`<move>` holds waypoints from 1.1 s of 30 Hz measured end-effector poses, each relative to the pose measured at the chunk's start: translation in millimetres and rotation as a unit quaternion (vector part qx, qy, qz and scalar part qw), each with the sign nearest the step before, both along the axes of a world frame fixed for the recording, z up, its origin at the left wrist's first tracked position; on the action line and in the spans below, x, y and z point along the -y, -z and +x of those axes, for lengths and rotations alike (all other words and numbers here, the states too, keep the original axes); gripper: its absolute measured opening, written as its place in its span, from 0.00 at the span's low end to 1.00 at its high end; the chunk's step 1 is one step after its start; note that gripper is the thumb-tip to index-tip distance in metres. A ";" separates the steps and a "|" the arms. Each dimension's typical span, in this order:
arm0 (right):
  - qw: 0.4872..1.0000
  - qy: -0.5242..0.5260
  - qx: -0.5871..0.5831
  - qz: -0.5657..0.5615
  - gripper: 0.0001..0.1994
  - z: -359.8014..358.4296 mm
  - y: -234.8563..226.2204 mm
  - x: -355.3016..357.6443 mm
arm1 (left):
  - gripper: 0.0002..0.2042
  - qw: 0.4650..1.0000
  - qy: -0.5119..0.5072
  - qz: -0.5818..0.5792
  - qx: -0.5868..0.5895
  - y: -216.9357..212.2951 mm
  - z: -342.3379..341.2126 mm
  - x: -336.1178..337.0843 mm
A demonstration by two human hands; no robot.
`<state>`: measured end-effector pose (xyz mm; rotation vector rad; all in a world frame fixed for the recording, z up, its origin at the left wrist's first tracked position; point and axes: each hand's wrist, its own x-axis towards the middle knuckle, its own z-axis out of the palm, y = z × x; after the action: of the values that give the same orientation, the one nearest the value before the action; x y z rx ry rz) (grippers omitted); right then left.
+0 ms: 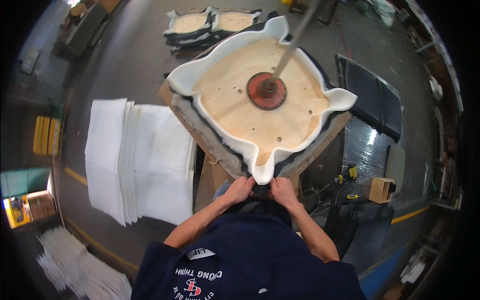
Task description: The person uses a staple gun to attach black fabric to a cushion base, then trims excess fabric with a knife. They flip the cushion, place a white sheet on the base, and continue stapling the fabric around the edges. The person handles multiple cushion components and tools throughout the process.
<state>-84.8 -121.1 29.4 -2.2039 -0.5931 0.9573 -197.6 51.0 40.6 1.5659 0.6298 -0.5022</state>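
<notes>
In front of me lies a plywood seat panel [220, 95] with several small holes, ringed by white padding [182, 80] that curls up in points at the corners. Black fabric [261, 189] shows beneath the padding. At the near corner, my left hand [241, 190] and my right hand [283, 191] are closed on this fabric, one on each side of the padding's tip [262, 174]. A round red press plate [267, 91] on a metal rod [297, 37] rests on the middle of the plywood.
White padding sheets [162, 160] are stacked at the left. Two similar padded panels [212, 22] sit at the far side. On the right are folded black covers [372, 95], a yellow-and-black power tool [347, 175], a yellow-handled screwdriver [353, 197] and a small wooden box [381, 190].
</notes>
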 end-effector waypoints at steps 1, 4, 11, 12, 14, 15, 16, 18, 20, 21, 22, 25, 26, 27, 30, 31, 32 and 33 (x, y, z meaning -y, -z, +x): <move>0.992 -0.099 0.061 -0.044 0.26 6.8 -35.4 -6.5 | 0.15 0.999 0.019 0.025 -0.002 9.1 -5.0 3.3; 0.979 -0.116 -0.130 0.106 0.19 7.6 -135.0 -52.7 | 0.18 0.990 0.077 0.066 0.097 55.5 -19.7 7.4; 0.963 -0.132 0.218 0.086 0.17 6.5 -35.7 -120.6 | 0.17 0.970 0.052 0.183 0.155 58.1 -21.5 15.2; 0.967 -0.173 0.184 0.017 0.19 16.1 -37.5 -124.1 | 0.17 0.972 0.070 0.183 0.127 46.9 -16.3 9.0; 0.956 -0.238 0.107 -0.131 0.24 27.9 -46.8 -131.4 | 0.19 0.975 0.118 0.173 0.069 34.9 -13.2 2.3; 0.936 -0.288 0.104 -0.176 0.29 25.9 -48.9 -138.8 | 0.20 0.973 0.131 0.175 0.077 37.1 -14.6 2.8; 0.925 -0.308 0.124 -0.187 0.29 21.0 -49.4 -140.9 | 0.20 0.977 0.102 0.167 0.091 40.2 -16.1 7.5; 0.901 -0.348 0.166 -0.200 0.30 15.6 -49.5 -149.3 | 0.20 0.980 0.039 0.159 0.117 45.8 -17.4 12.4; 0.911 -0.336 0.179 -0.157 0.29 19.2 -29.6 -142.8 | 0.21 0.976 0.098 0.176 0.083 52.5 -16.1 12.6; 0.915 -0.332 0.187 -0.135 0.29 21.8 -18.4 -139.3 | 0.21 0.972 0.125 0.185 0.065 50.1 -14.7 9.7; 0.921 -0.330 0.172 -0.116 0.29 26.8 -8.6 -136.6 | 0.21 0.979 0.108 0.161 0.066 47.4 -13.8 6.6; 0.946 -0.294 0.120 -0.066 0.27 32.9 2.6 -130.7 | 0.20 0.982 0.092 0.132 0.101 32.4 -12.5 -2.9; 0.957 -0.270 0.095 -0.053 0.26 28.0 3.5 -129.0 | 0.19 0.974 0.104 0.155 0.130 34.3 -15.7 -4.8; 0.967 -0.242 0.070 -0.041 0.26 24.6 3.2 -125.5 | 0.17 0.964 0.119 0.176 0.162 36.3 -16.7 -6.4; 0.971 -0.210 0.103 -0.043 0.23 8.8 8.5 -120.8 | 0.15 0.956 0.075 0.179 0.219 55.7 -23.6 3.3; 0.963 -0.233 0.129 -0.041 0.23 12.1 9.1 -125.1 | 0.15 0.951 0.094 0.197 0.217 60.3 -20.9 3.0; 0.956 -0.251 0.147 -0.041 0.22 9.3 6.6 -126.2 | 0.15 0.957 0.076 0.185 0.212 61.5 -22.2 6.2; 0.948 -0.269 0.166 -0.041 0.22 8.7 3.3 -128.0 | 0.15 0.961 0.057 0.174 0.207 62.7 -23.0 9.2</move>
<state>-76.0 6.9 26.1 -2.3422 -1.3879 0.8800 -220.7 41.7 -22.1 1.9773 0.3150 -0.1384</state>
